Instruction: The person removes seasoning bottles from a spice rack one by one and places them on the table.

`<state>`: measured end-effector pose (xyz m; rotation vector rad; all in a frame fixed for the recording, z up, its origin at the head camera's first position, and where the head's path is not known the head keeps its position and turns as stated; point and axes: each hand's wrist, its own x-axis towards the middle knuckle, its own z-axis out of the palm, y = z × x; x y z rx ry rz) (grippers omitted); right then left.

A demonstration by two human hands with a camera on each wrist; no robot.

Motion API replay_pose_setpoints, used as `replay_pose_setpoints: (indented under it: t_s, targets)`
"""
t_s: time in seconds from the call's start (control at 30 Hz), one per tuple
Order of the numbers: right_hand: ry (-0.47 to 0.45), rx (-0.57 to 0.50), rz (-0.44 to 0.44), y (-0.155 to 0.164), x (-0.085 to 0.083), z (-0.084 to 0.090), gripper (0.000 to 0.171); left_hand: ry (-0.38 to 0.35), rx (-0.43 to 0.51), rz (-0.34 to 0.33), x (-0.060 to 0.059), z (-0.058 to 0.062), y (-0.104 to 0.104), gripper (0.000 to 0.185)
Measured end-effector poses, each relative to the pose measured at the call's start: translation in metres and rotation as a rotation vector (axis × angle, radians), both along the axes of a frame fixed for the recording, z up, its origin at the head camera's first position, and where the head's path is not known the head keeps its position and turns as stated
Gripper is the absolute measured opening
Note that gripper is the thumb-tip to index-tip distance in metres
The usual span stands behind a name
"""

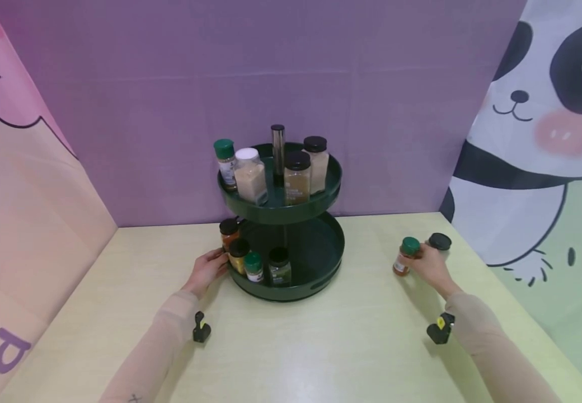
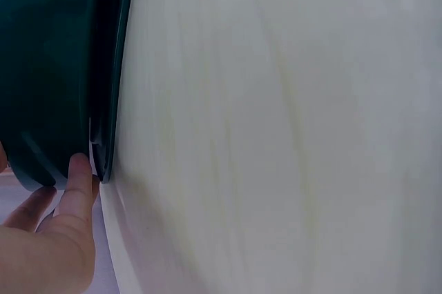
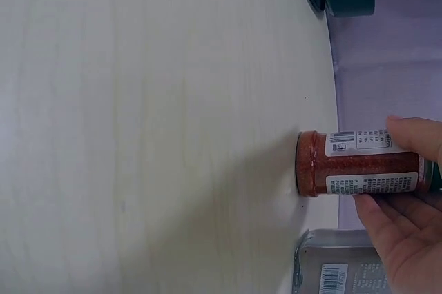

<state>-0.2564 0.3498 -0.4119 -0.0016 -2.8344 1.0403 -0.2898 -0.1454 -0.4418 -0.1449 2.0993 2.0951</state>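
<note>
Okay, right hand (image 1: 429, 264) grips a green-capped spice jar (image 1: 400, 265), left hand (image 1: 207, 271) (fingers fairly straight) touches the two-tier rack (image 1: 291, 293).

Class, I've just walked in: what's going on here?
A person's right hand holds a green-capped jar, with a black-capped jar beside it. The left hand touches the lower tier of a two-tier rack. Four jars show on that tier, and four more on the upper tier.
</note>
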Motion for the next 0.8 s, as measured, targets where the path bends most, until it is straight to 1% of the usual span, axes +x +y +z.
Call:
replay_pose_setpoints:
  t_s: [0.2,0.47,0.8]
  targets:
    - [-0.008,-0.022,0.001,-0.0003,0.0005,0.0005,0.045,-0.003,-0.001,0.003,0.0004,0.0013,0.0005,0.052]
    - [-0.013,-0.032,0.003,0.0009,-0.0008,-0.0019,0.044,-0.009,-0.008,0.001,-0.0003,0.0,0.0009,0.052]
    - [-0.031,-0.02,-0.014,-0.0002,-0.001,0.0005,0.046,0.0,0.003,0.0,-0.0006,-0.0002,0.0,0.051]
